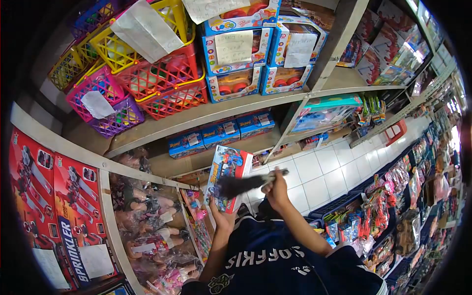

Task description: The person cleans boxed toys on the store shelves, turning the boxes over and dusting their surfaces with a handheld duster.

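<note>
In my left hand is a toy box with a blue picture front and a red side, gripped at its lower end and tilted. My right hand is closed around the handle of a dark duster. The duster's dark head lies across the lower part of the box front and hides some of it; whether it presses on the surface I cannot tell. Behind the box, several blue toy boxes stand in a row on the lower shelf.
Plastic baskets with paper notes and boxed toy vehicles fill the shelf above. Red sprinkler boxes and bagged dolls are at the left. White floor tiles run past shelves of packaged toys on the right.
</note>
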Available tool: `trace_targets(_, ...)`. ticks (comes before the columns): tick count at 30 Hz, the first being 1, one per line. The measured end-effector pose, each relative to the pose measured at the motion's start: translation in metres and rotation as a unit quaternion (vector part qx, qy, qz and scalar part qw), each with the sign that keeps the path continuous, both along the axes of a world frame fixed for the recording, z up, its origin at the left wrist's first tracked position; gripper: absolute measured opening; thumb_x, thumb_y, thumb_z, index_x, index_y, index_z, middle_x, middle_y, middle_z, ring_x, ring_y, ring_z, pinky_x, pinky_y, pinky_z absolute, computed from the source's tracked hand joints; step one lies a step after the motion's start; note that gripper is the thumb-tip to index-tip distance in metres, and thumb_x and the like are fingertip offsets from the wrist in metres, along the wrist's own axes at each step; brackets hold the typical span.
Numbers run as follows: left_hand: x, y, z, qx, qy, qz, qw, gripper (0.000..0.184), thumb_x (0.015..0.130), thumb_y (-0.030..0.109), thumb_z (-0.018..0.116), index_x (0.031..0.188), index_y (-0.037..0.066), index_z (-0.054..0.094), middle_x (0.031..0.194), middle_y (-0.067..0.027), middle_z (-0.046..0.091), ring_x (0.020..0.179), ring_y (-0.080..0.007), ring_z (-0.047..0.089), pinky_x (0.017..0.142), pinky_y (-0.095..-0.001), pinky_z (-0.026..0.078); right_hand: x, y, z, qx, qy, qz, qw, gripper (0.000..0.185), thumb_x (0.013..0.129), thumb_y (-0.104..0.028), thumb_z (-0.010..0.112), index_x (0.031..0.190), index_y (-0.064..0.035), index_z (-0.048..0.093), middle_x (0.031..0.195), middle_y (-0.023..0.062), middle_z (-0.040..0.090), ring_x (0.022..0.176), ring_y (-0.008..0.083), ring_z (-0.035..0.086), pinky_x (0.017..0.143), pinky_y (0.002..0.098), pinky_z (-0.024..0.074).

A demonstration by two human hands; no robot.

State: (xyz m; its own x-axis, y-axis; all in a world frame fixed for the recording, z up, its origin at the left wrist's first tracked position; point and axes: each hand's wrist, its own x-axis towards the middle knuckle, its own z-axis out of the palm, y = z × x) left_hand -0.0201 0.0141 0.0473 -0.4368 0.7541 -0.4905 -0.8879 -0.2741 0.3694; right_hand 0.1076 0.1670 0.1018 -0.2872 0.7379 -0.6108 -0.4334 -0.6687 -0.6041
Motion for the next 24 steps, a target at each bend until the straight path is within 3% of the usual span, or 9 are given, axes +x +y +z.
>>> trace_targets(1, -0.001, 0.001, 0.000, 0.021, -0.008, -0.016, 1.000, 0.062, 0.096, 0.056, 0.046, 0.142, 0.015, 0.044, 0.142, -0.0081, 0.049, 0.131, -0.0266, 0.047, 0.110, -0.0454, 0.037, 0.003, -0.004, -0.001, 0.035, 0.005, 0.098, 0.995, 0.043, 0.102, -0.047, 0.043, 0.079, -0.0121, 0.047, 0.056, -0.0022, 0.034, 0.048, 0.0127, 0.036, 0.049, 0.0281, 0.0321)
trace_targets(2, -0.001, 0.002, 0.000, 0.022, -0.009, -0.020, 1.000, 0.062, 0.096, 0.056, 0.046, 0.142, 0.015, 0.044, 0.142, -0.0081, 0.049, 0.131, -0.0266, 0.047, 0.110, -0.0454, 0.037, 0.002, -0.004, -0.001, 0.036, 0.004, 0.095, 0.995, 0.043, 0.102, -0.047, 0.043, 0.079, -0.0121, 0.047, 0.056, -0.0022, 0.034, 0.048, 0.0127, 0.036, 0.049, 0.0281, 0.0321)
trace_targets(7, -0.006, 0.007, -0.005, -0.039, 0.034, -0.037, 0.998, 0.070, 0.091, 0.066, 0.046, 0.144, 0.020, 0.042, 0.145, -0.0049, 0.047, 0.134, -0.0252, 0.044, 0.111, -0.0503, 0.032, 0.002, 0.006, -0.015, 0.012, 0.054, -0.044, 0.997, 0.041, 0.101, -0.048, 0.044, 0.080, -0.0135, 0.048, 0.055, -0.0036, 0.035, 0.048, 0.0115, 0.036, 0.048, 0.0270, 0.0290)
trace_targets(8, -0.006, 0.006, -0.009, -0.040, 0.025, -0.035, 0.998, 0.070, 0.091, 0.066, 0.045, 0.145, 0.021, 0.041, 0.145, -0.0040, 0.047, 0.134, -0.0251, 0.043, 0.111, -0.0513, 0.031, 0.003, 0.006, -0.014, 0.000, 0.036, -0.013, 0.999, 0.043, 0.101, -0.047, 0.045, 0.074, -0.0147, 0.041, 0.055, -0.0028, 0.033, 0.049, 0.0121, 0.036, 0.050, 0.0282, 0.0307)
trace_targets(11, -0.009, 0.009, 0.000, -0.017, 0.037, -0.060, 0.997, 0.071, 0.090, 0.068, 0.044, 0.146, 0.024, 0.039, 0.146, -0.0018, 0.047, 0.136, -0.0252, 0.042, 0.110, -0.0542, 0.028, 0.004, 0.003, 0.009, 0.011, -0.021, 0.096, 0.995, 0.042, 0.100, -0.048, 0.047, 0.076, -0.0141, 0.045, 0.056, -0.0023, 0.037, 0.050, 0.0130, 0.040, 0.052, 0.0299, 0.0349)
trace_targets(14, -0.012, 0.010, -0.006, -0.013, 0.031, -0.054, 0.998, 0.066, 0.094, 0.061, 0.045, 0.146, 0.021, 0.039, 0.145, -0.0043, 0.047, 0.134, -0.0253, 0.045, 0.110, -0.0511, 0.033, 0.007, 0.014, -0.006, -0.034, 0.053, -0.067, 0.996, 0.043, 0.101, -0.049, 0.045, 0.075, -0.0141, 0.046, 0.058, -0.0039, 0.035, 0.051, 0.0109, 0.035, 0.050, 0.0282, 0.0303)
trace_targets(16, -0.012, 0.012, -0.011, 0.000, 0.044, -0.052, 0.998, 0.065, 0.094, 0.060, 0.045, 0.146, 0.020, 0.039, 0.145, -0.0047, 0.047, 0.133, -0.0252, 0.046, 0.110, -0.0500, 0.034, 0.011, 0.022, -0.009, -0.001, 0.092, -0.097, 0.991, 0.043, 0.101, -0.048, 0.046, 0.073, -0.0158, 0.045, 0.059, -0.0037, 0.035, 0.053, 0.0105, 0.037, 0.051, 0.0280, 0.0306)
trace_targets(20, -0.015, 0.011, -0.011, -0.020, 0.083, -0.069, 0.994, 0.072, 0.090, 0.069, 0.044, 0.147, 0.025, 0.038, 0.150, -0.0038, 0.043, 0.137, -0.0270, 0.041, 0.107, -0.0571, 0.032, 0.009, 0.010, 0.011, -0.015, 0.052, 0.013, 0.998, 0.042, 0.101, -0.047, 0.045, 0.074, -0.0148, 0.045, 0.058, -0.0035, 0.036, 0.051, 0.0120, 0.037, 0.051, 0.0275, 0.0308)
trace_targets(24, -0.016, 0.015, -0.004, -0.029, 0.079, -0.065, 0.994, 0.072, 0.090, 0.069, 0.044, 0.147, 0.024, 0.039, 0.148, -0.0036, 0.045, 0.135, -0.0274, 0.043, 0.105, -0.0569, 0.034, 0.013, 0.017, -0.009, -0.009, 0.122, -0.091, 0.988, 0.042, 0.100, -0.048, 0.048, 0.073, -0.0168, 0.044, 0.058, -0.0035, 0.035, 0.051, 0.0117, 0.038, 0.051, 0.0273, 0.0317)
